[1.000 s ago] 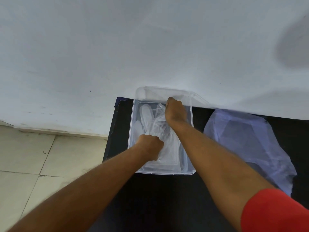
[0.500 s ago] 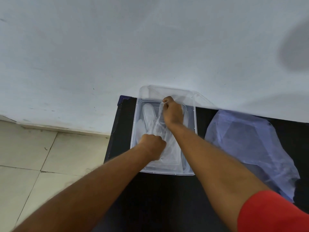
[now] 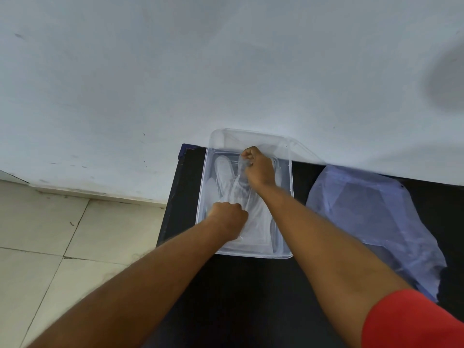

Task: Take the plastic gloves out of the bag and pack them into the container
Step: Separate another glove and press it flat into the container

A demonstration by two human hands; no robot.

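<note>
Well along, by the look of it. Both fists, left hand [image 3: 227, 217] and right hand [image 3: 258, 167], clenched on a thin clear plastic glove [image 3: 253, 209] inside the clear rectangular plastic container [image 3: 285, 254]. Crumpled translucent bluish plastic bag [image 3: 371, 217] alongside, contents impossible to tell.

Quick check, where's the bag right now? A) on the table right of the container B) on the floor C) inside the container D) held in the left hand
A: the bag lies flat on the table to the right of the container, apart from it, while both the left hand and right hand are closed on a glove inside the container.
</note>
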